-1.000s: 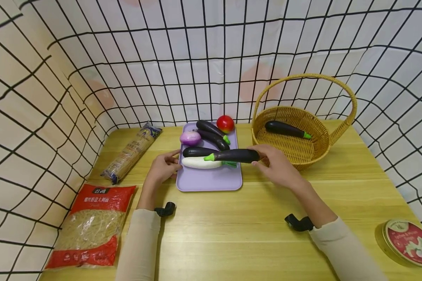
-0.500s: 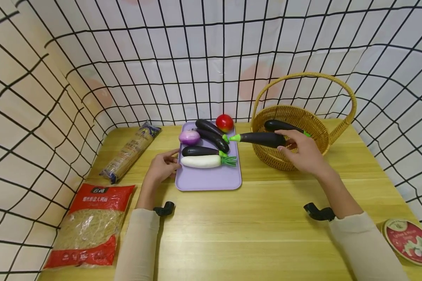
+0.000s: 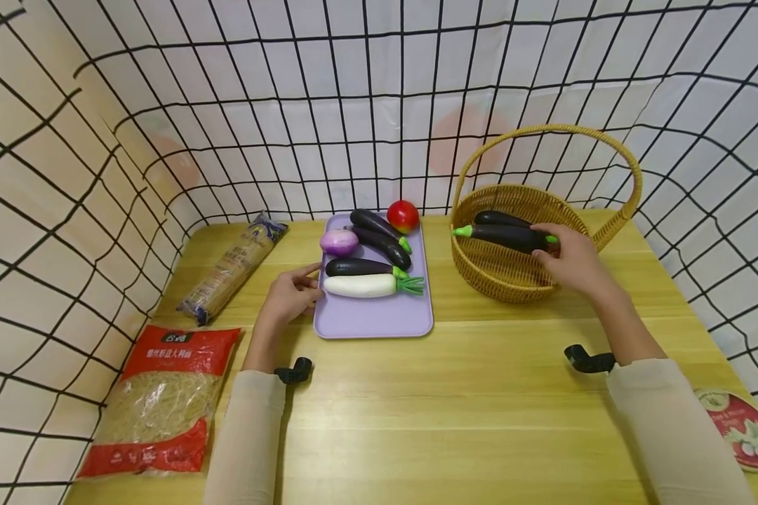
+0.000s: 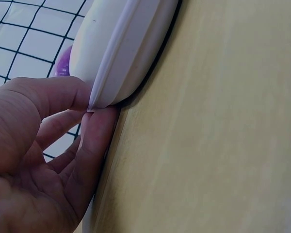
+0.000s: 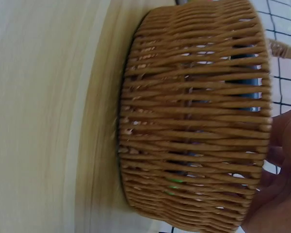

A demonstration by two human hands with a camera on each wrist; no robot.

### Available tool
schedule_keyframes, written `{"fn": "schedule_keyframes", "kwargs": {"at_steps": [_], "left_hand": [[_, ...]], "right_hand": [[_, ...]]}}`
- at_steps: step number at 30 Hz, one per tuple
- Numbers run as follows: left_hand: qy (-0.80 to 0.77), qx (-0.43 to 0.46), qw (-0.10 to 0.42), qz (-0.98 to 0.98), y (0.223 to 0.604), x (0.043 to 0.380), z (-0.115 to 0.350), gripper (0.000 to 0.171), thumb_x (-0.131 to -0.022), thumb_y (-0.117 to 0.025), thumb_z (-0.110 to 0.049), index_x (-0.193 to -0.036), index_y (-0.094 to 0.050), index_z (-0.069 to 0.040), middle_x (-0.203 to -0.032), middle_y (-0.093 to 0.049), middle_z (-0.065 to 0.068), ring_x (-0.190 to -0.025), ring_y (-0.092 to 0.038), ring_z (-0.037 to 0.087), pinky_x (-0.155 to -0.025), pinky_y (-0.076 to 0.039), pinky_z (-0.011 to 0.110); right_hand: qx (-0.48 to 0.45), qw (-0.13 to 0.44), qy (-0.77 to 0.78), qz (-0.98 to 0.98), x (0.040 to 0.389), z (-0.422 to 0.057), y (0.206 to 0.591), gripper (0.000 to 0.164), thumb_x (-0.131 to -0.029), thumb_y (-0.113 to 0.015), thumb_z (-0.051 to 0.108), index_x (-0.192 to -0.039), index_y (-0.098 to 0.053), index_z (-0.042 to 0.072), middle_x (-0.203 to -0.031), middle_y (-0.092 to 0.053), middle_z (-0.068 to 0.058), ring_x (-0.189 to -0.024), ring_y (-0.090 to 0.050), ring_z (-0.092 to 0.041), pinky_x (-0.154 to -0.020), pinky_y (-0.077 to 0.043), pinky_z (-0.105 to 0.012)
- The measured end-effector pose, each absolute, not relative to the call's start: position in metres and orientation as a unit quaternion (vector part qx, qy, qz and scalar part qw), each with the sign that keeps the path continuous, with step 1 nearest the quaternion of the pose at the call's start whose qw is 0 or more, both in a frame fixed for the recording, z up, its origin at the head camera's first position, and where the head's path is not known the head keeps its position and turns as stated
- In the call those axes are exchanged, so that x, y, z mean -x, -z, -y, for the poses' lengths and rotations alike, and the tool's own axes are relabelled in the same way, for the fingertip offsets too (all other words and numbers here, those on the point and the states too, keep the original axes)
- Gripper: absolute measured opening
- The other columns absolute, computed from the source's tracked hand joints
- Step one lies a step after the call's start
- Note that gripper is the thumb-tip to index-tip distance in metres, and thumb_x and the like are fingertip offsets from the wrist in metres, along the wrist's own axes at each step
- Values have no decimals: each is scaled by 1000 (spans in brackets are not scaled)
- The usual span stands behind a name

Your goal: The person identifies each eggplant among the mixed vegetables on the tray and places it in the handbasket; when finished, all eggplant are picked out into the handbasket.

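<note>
My right hand (image 3: pixel 571 256) grips a dark eggplant (image 3: pixel 502 236) by its thick end, low over the wicker basket (image 3: pixel 480 279). Its green stem points left across the basket's rim. A second eggplant (image 3: pixel 495 217) lies in the basket behind it, partly covered. In the right wrist view the woven wall (image 5: pixel 194 107) fills the middle, and part of the hand (image 5: pixel 283 179) shows past the rim. My left hand (image 3: pixel 290 298) pinches the left edge of the lilac tray (image 3: pixel 379 324), its rim (image 4: pixel 119 58) between thumb and finger in the left wrist view.
On the tray are a white radish (image 3: pixel 360 285), three eggplants (image 3: pixel 361 267), a purple onion (image 3: pixel 339 242) and a round red fruit (image 3: pixel 403 214). Noodles (image 3: pixel 234 270) and a red pasta bag (image 3: pixel 161 400) lie left; a round tin (image 3: pixel 742 428) sits front right. The basket's handle (image 3: pixel 549 129) arches high.
My right hand has carried the eggplant rightward from above the tray, then lowered it into the basket's opening. The left hand has stayed at the tray's edge.
</note>
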State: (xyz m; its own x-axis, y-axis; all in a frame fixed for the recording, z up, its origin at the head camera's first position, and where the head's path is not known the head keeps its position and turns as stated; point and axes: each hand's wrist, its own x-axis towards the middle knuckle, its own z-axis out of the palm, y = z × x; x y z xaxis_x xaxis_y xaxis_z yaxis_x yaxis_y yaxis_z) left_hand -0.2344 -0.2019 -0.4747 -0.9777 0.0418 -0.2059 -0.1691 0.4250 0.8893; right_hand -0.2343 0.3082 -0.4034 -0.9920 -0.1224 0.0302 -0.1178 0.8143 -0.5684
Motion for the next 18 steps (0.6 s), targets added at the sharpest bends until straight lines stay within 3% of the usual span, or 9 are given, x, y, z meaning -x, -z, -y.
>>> {"fn": "schedule_keyframes", "kwargs": {"at_steps": [10, 18], "left_hand": [[-535, 42, 100, -838, 474, 235, 203, 64, -90, -73, -6, -149, -58, -27, -111, -65, 13, -88, -62, 21, -66, -65, 34], [-534, 37, 98, -839, 473, 233, 202, 66, -89, -72, -5, -149, -57, -25, -110, -64, 13, -89, -62, 20, -67, -65, 34]], "right_hand": [[52, 53, 227, -971, 255, -311, 407, 54, -101, -56, 15, -150, -43, -5, -144, -43, -41, -128, -44, -59, -99, -44, -71], [48, 94, 198, -975, 268, -309, 409, 55, -101, -54, 14, -148, -41, -12, -146, -40, -42, -135, -36, -61, -110, -36, -73]]}}
